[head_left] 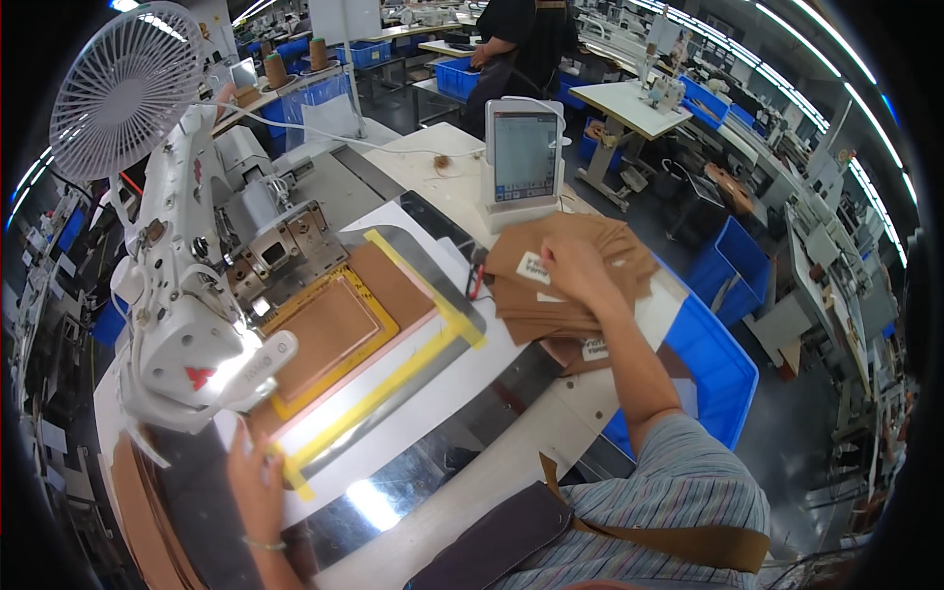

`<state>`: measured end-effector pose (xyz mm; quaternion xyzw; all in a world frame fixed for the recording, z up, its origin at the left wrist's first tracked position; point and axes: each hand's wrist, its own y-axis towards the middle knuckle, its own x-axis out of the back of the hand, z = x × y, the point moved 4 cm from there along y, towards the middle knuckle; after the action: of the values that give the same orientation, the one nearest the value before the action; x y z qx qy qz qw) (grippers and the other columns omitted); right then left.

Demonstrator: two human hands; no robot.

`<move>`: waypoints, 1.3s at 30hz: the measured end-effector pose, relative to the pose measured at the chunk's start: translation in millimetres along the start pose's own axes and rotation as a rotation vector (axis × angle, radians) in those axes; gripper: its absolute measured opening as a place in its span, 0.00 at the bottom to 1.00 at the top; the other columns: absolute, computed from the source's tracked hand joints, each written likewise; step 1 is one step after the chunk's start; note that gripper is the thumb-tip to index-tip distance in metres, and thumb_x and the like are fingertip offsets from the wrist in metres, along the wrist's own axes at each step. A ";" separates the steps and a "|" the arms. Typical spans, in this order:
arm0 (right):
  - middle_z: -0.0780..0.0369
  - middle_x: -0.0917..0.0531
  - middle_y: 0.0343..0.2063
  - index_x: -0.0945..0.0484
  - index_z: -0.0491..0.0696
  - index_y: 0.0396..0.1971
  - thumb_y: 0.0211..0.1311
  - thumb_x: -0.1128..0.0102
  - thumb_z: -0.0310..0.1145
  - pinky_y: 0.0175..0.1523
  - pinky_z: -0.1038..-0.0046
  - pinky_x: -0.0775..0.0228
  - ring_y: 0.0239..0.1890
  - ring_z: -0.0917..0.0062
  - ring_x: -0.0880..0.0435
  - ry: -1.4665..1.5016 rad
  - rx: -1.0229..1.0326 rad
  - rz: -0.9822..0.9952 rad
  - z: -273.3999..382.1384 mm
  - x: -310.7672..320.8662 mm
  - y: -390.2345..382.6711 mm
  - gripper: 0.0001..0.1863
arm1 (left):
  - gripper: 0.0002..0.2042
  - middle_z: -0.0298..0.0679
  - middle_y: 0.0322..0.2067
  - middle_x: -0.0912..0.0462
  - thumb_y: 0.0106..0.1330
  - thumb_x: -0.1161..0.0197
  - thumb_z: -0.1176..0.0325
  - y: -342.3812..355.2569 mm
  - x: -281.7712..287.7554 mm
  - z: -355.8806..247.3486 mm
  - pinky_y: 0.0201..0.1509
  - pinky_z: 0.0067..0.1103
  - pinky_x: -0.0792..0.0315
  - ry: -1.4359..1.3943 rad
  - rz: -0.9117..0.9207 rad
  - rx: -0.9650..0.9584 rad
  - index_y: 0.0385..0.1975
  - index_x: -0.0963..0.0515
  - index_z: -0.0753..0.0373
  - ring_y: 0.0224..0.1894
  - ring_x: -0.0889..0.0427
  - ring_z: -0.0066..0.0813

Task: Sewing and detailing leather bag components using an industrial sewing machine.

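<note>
My left hand [258,482] is at the near left corner of a clear template sheet edged with yellow tape [379,413]. Its fingers are stretched apart, and the fingertips seem to touch the sheet's edge. Inside a yellow frame [388,317] on the sheet lies a flat brown fabric panel [324,329], beneath the head of a white sewing machine [182,324]. My right hand [578,270] is over a fanned pile of brown fabric pieces [619,246], fingers curled in beside a white label [533,267]. What its fingertips pinch, if anything, is hidden.
A tablet on a stand [526,157] stands behind the pile. A blue bin [723,359] is beside the table's right edge. More brown pieces [147,511] hang at the lower left. A white fan [128,88] tops the machine. Another person [521,49] stands farther back.
</note>
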<state>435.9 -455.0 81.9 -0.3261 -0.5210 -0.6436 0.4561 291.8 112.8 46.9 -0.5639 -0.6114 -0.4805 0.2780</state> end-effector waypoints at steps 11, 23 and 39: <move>0.63 0.15 0.34 0.11 0.50 0.42 0.65 0.35 0.34 0.50 0.63 0.26 0.45 0.66 0.19 0.451 0.863 0.021 199.9 -45.0 51.4 0.09 | 0.23 0.59 0.66 0.28 0.77 0.46 0.64 43.8 -25.5 34.7 0.77 0.43 0.44 0.125 0.067 -0.138 0.67 0.27 0.68 0.72 0.37 0.60; 0.63 0.12 0.34 0.09 0.51 0.29 0.56 0.34 0.33 0.51 0.60 0.22 0.47 0.66 0.16 0.297 0.996 0.102 318.4 -151.3 46.2 0.06 | 0.23 0.43 0.75 0.35 0.83 0.54 0.62 96.3 -57.9 30.4 0.81 0.34 0.50 -0.119 0.201 -0.189 0.74 0.33 0.59 0.77 0.40 0.46; 0.68 0.18 0.54 0.11 0.63 0.53 0.70 0.45 0.29 0.69 0.57 0.37 0.63 0.75 0.25 0.565 1.170 0.275 334.4 -163.0 -10.7 0.19 | 0.14 0.42 0.58 0.15 0.76 0.39 0.70 113.3 -62.1 135.0 0.64 0.30 0.27 -0.121 -0.246 -0.109 0.59 0.20 0.64 0.59 0.18 0.37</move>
<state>467.9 -90.5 13.7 0.0930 -0.5983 -0.2513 0.7551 440.5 197.2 -28.6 -0.5269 -0.6646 -0.5086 0.1485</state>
